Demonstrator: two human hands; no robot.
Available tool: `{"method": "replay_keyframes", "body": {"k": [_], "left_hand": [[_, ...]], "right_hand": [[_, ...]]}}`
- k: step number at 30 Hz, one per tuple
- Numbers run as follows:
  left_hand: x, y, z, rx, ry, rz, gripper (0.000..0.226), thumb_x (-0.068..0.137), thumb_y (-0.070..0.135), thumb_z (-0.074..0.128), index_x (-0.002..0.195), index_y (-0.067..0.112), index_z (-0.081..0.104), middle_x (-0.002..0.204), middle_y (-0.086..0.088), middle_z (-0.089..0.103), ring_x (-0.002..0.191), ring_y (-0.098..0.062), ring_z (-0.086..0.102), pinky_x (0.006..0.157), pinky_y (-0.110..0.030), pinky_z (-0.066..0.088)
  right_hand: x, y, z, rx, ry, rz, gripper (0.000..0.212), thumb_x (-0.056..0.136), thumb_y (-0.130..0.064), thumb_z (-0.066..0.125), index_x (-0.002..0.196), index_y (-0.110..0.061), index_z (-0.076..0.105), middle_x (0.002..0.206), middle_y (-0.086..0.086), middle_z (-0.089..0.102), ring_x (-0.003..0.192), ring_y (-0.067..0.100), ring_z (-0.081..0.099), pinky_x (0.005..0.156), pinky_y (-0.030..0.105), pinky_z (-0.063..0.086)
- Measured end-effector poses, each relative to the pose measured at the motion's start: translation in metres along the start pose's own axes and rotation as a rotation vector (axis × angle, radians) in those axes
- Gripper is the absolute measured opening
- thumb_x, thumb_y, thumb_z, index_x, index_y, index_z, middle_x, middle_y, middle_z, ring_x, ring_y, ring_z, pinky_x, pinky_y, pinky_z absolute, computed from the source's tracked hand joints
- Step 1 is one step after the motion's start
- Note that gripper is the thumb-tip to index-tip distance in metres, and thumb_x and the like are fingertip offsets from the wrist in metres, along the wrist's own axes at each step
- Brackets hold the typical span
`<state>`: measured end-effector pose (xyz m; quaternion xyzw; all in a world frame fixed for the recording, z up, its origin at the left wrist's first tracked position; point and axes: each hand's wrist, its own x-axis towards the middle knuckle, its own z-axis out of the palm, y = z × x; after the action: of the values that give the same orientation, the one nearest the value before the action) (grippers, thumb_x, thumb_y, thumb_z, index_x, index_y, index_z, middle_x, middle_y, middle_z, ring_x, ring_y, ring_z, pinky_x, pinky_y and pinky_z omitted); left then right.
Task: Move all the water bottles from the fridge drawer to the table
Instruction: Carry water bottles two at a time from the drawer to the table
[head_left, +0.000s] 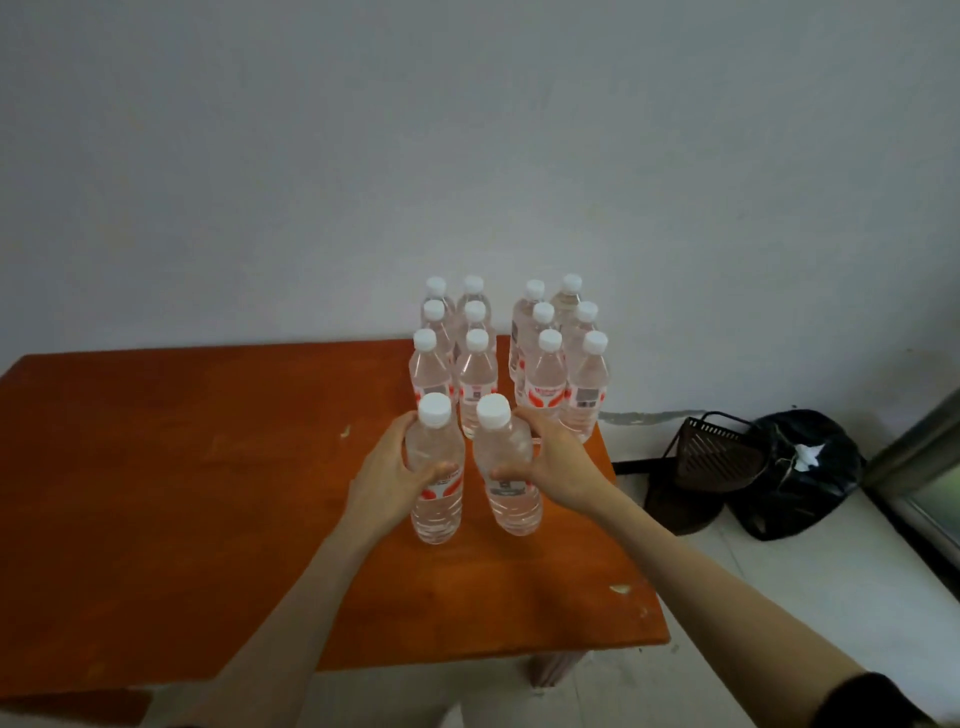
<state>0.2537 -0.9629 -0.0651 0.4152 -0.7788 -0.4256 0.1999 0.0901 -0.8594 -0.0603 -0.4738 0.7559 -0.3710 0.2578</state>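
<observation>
Two clear water bottles with white caps stand upright side by side on the orange-brown table (182, 467). My left hand (387, 475) grips the left bottle (435, 512) round its upper body. My right hand (553, 462) grips the right bottle (511, 501) the same way. Right behind them several more capped water bottles (545, 374) stand in two double rows near the table's far right corner, against the wall. The fridge drawer is out of view.
A pale wall runs behind the table. To the right, on the light tiled floor, sit a dark perforated dustpan-like bin (714, 457) and a tied black rubbish bag (802, 473). A window frame (919, 452) edges the far right. The table's right edge lies close to the bottles.
</observation>
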Motion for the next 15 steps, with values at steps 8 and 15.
{"method": "replay_keyframes", "body": {"k": [8, 15], "left_hand": [[0.081, -0.038, 0.000, -0.044, -0.076, -0.011, 0.074, 0.072, 0.025, 0.075, 0.136, 0.022, 0.038, 0.137, 0.003, 0.049, 0.125, -0.015, 0.047, 0.099, -0.032, 0.037], [0.117, -0.057, 0.006, -0.018, -0.076, -0.018, 0.077, 0.072, 0.030, 0.075, 0.138, 0.026, 0.035, 0.141, 0.003, 0.044, 0.134, -0.018, 0.035, 0.109, -0.045, 0.032]], "right_hand": [[0.080, 0.019, 0.030, 0.022, 0.040, 0.135, 0.075, 0.065, -0.042, 0.077, 0.131, -0.026, 0.045, 0.131, -0.004, 0.053, 0.123, 0.016, 0.048, 0.103, 0.044, 0.042], [0.112, 0.027, 0.040, 0.008, 0.070, 0.224, 0.084, 0.068, -0.032, 0.079, 0.139, -0.027, 0.036, 0.141, 0.000, 0.033, 0.132, 0.021, 0.030, 0.112, 0.046, 0.025]]}}
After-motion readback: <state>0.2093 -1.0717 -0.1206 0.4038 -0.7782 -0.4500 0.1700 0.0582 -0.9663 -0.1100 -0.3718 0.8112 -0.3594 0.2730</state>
